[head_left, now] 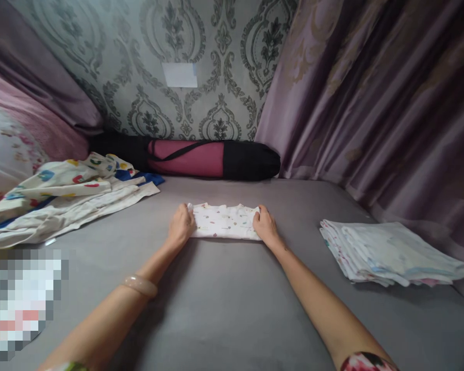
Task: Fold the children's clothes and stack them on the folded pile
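Observation:
A small white printed garment (224, 221), folded into a flat band, is stretched between my hands over the grey sheet. My left hand (181, 224) is closed on its left end, and a pale bangle (139, 286) circles that wrist. At the right end, my right hand (266, 225) grips the cloth with the thumb on the near face. The garment's exact kind is hidden by the folding. Whether its lower edge touches the sheet I cannot tell.
To the right lies a stack of folded white cloths (398, 252). Crumpled printed clothes (73, 190) are heaped at the left. A maroon and black long bag (189, 158) lies along the wall. Purple curtains (363, 93) hang on the right, and a blurred patch covers the lower left.

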Available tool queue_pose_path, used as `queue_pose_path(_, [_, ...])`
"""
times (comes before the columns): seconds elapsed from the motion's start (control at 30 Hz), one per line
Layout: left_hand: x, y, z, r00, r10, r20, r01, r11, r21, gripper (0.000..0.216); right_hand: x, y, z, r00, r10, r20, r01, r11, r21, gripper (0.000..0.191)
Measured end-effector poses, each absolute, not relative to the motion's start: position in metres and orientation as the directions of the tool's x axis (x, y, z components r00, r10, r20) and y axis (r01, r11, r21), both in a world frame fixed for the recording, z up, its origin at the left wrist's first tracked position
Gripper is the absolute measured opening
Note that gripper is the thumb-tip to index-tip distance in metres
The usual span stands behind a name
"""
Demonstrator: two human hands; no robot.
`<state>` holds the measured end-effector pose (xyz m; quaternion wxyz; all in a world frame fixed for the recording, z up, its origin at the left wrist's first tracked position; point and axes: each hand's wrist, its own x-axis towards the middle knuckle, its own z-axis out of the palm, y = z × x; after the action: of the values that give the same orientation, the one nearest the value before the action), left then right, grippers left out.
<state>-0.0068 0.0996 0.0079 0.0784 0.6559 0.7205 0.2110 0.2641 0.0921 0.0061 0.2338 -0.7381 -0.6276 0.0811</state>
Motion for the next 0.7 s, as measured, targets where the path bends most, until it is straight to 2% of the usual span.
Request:
queue_pose_path(0.1, [-0.007, 0.099, 0.012, -0.119, 0.982, 0.149, 0.929, 0.057, 0.366, 0.026, 0.261, 0.090, 0.008, 0.197, 0.966, 0.165, 0.910, -0.117, -0.398, 0.036])
queue_pose_path(0.33, [-0.004, 0.100, 0.007, -0.156, 0.978, 0.135, 0.953, 0.113, 0.283, 0.028, 0.248, 0.083, 0.016, 0.298, 0.950, 0.096, 0.931, -0.268, -0.247, 0.030])
queue_pose_path(0.53, [-0.007, 0.099, 0.018, -0.176, 0.977, 0.117, 0.950, 0.137, 0.279, 0.031, 0.252, 0.082, 0.027, 0.312, 0.949, 0.036, 0.928, -0.296, -0.225, 0.032])
queue_pose_path(0.63, [-0.002, 0.091, 0.029, -0.084, 0.965, 0.246, 0.972, 0.025, 0.235, 0.036, 0.246, 0.077, 0.034, 0.241, 0.956, 0.166, 0.959, -0.209, -0.190, 0.037])
queue_pose_path(0.7, [0.007, 0.083, 0.031, 0.109, 0.942, 0.318, 0.966, -0.176, 0.188, 0.038, 0.233, 0.071, 0.035, 0.060, 0.953, 0.298, 0.990, -0.019, -0.140, 0.043])
